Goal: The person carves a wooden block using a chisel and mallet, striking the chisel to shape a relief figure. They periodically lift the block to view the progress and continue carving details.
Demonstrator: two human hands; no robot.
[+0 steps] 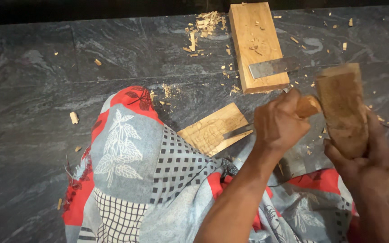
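Hands grip chisel, mallet.

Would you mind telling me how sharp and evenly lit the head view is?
Head view: the right hand and wooden mallet are motion-blurred; the carved panel is sharper; the top edge is dark; soft sheen on the stone floor.

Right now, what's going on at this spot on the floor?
A person sitting on a dark stone floor is carving wood. The left hand grips a chisel by its wooden handle, with the blade tip on a small carved wooden panel that lies against the patterned cloth over the knee. The right hand holds a worn wooden mallet block raised beside the chisel handle. A thicker wooden block with a flat metal blade on it lies beyond, among wood chips.
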